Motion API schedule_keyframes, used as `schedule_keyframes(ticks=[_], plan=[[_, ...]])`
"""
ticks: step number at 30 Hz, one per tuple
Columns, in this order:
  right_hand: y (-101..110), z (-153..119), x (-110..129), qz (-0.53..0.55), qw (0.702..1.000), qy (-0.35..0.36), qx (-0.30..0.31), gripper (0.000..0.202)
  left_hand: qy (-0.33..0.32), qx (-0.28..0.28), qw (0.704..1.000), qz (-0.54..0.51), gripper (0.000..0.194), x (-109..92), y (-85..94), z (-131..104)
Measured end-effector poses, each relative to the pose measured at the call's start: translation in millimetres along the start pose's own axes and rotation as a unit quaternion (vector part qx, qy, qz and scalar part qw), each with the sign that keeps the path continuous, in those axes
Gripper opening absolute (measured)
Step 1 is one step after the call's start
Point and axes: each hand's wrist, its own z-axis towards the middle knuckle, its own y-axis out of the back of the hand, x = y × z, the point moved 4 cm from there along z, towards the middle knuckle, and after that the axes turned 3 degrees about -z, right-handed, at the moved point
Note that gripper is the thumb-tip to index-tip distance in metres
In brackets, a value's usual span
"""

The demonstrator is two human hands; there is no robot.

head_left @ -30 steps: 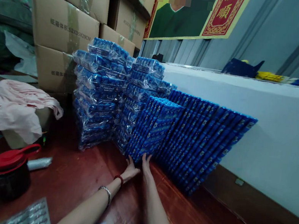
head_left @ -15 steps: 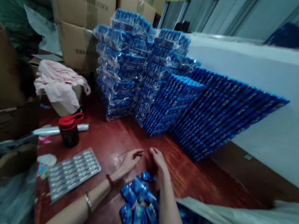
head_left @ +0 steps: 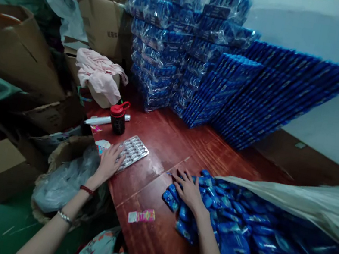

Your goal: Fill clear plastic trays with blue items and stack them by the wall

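My left hand [head_left: 110, 161] lies with fingers spread on the near left part of a silver tray with rows of oval hollows [head_left: 135, 150]. Over the left edge of a pile of blue packets [head_left: 237, 226], my right hand [head_left: 187, 188] rests with its fingers apart, touching some of them. The pile spills out of a pale sack [head_left: 323, 202] at the right. A small pink and yellow wrapper [head_left: 142, 216] lies on the red table [head_left: 166, 144] between my forearms.
Plastic-wrapped blue bundles [head_left: 162, 38] and tall stacks of blue packets [head_left: 279, 98] stand at the back. A black bottle with a red lid [head_left: 118, 120] is beyond the tray. An open bag of clear plastic [head_left: 64, 183] sits at the left.
The view has turned down and left. My hands have moved apart, the left onto the silver tray and the right onto the blue packets. More of the pile shows, and the pink wrapper is now visible.
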Motion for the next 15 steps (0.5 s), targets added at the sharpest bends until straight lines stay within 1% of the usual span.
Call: schedule_keyframes(ticks=[2, 4, 5, 7, 8, 9, 10, 11, 12, 13, 15], plan=[[1.9, -19.7, -1.2, -0.006, 1.0, -0.013, -0.023, 0.04, -0.018, 0.056, 0.996, 0.06, 0.033, -1.5, -6.5, -7.2], [9.0, -38.8, -0.3, 0.021, 0.996, -0.022, -0.08, 0.039, -0.04, 0.117, 0.985, 0.123, 0.032, -14.6, -18.8, -24.9], [14.2, -48.5, 1.9, 0.047, 0.991, -0.026, -0.125, 0.038, -0.046, 0.144, 0.976, 0.153, 0.034, -24.4, -25.2, -37.2], [24.4, -68.6, 10.6, 0.114, 0.966, -0.043, -0.227, 0.035, -0.046, 0.196, 0.96, 0.194, 0.04, -47.1, -35.9, -65.9], [27.5, -78.4, 18.4, 0.147, 0.951, -0.054, -0.267, 0.034, -0.045, 0.22, 0.955, 0.194, 0.043, -59.1, -39.5, -80.5], [28.4, -87.4, 29.3, 0.173, 0.939, -0.063, -0.291, 0.032, -0.046, 0.243, 0.953, 0.176, 0.047, -70.8, -41.8, -94.0], [26.9, -95.0, 43.7, 0.19, 0.934, -0.063, -0.295, 0.029, -0.046, 0.262, 0.954, 0.138, 0.049, -81.1, -42.3, -105.4], [23.0, -100.8, 61.4, 0.195, 0.939, -0.053, -0.278, 0.027, -0.043, 0.273, 0.957, 0.085, 0.049, -89.5, -41.2, -113.7], [17.2, -105.3, 81.3, 0.187, 0.95, -0.034, -0.248, 0.024, -0.038, 0.272, 0.961, 0.028, 0.047, -95.0, -38.4, -118.5], [9.6, -108.8, 101.8, 0.161, 0.965, -0.012, -0.209, 0.022, -0.028, 0.257, 0.966, -0.024, 0.046, -96.9, -34.3, -119.9], [-7.9, -113.4, 135.7, 0.074, 0.986, -0.004, -0.149, 0.025, 0.004, 0.2, 0.976, -0.081, 0.043, -89.5, -25.6, -115.3]])
